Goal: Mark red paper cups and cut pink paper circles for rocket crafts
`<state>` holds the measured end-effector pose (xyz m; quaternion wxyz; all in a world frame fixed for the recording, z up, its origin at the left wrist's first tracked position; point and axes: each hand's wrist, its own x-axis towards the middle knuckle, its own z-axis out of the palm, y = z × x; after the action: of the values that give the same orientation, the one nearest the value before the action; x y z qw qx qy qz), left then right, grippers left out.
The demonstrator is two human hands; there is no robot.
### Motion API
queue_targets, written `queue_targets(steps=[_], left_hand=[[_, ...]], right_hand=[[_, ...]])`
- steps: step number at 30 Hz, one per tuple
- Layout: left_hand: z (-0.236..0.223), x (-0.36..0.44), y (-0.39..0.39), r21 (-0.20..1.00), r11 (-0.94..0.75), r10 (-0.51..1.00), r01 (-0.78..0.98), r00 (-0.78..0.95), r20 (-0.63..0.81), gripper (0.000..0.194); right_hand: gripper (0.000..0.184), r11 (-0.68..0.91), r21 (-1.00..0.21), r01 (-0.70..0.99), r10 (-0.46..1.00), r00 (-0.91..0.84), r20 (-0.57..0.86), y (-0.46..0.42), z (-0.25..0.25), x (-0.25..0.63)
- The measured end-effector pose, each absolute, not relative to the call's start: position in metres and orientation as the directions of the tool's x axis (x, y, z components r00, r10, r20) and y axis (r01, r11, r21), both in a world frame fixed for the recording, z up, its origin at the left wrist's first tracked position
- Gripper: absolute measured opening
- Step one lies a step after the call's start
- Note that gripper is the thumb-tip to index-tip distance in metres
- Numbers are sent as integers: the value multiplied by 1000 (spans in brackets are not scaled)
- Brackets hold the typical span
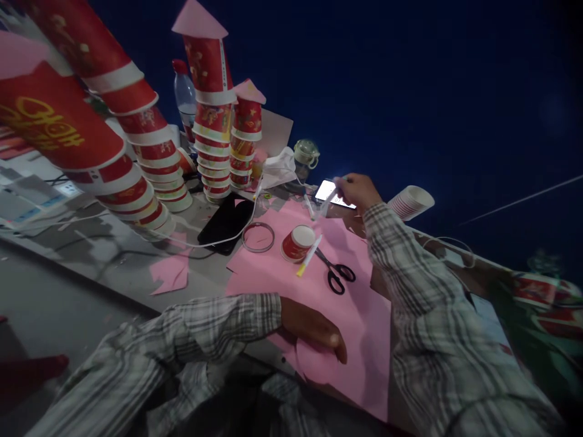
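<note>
My left hand [314, 328] is at the near side of the pink paper sheets [364, 328]. Its fingers are closed on a curved pink paper piece [319, 364], partly hidden under the hand. Farther off, my right hand [359, 191] is pinched beside a lit phone [327, 190]. A thin pale item shows at its fingertips, too blurred to name. Between the hands, a short red paper cup [294, 246] stands on the pink sheets. A white marker with a yellow end [310, 255] leans close to it, and black-handled scissors [336, 276] lie to its right. A thin ring [258, 237] rests at the left.
Tall stacks of red paper cups [214, 121], some topped with pink cones [199, 19], stand at the left. A dark phone [226, 223], a cable and pink scraps [170, 270] lie before them. Nested cups [412, 203] lie right; a bottle [184, 97] and lidded jar [306, 158] stand behind.
</note>
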<state>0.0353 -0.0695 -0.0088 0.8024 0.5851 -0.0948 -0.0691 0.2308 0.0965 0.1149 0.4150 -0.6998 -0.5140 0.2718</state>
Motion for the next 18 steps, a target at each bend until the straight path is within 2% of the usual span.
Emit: queue_targets(steps=[2, 5, 10, 13, 18], left_hand=[[-9, 34, -69, 954, 301, -231, 0, 970, 72, 82], [-8, 33, -68, 961, 277, -267, 15, 962, 62, 81], [-3, 33, -66, 960, 280, -285, 24, 957, 59, 76], [-1, 30, -65, 969, 248, -285, 8, 956, 65, 75], [-4, 27, -69, 957, 290, -197, -15, 978, 75, 85]], right_hand=[[32, -194, -934, 300, 950, 293, -103, 115, 114, 209], [22, -211, -958, 194, 955, 249, -160, 131, 109, 179], [15, -229, -964, 132, 962, 184, -203, 120, 96, 178], [21, -199, -977, 83, 978, 73, -193, 87, 86, 201], [28, -184, -979, 85, 959, 234, -160, 4, 67, 234]])
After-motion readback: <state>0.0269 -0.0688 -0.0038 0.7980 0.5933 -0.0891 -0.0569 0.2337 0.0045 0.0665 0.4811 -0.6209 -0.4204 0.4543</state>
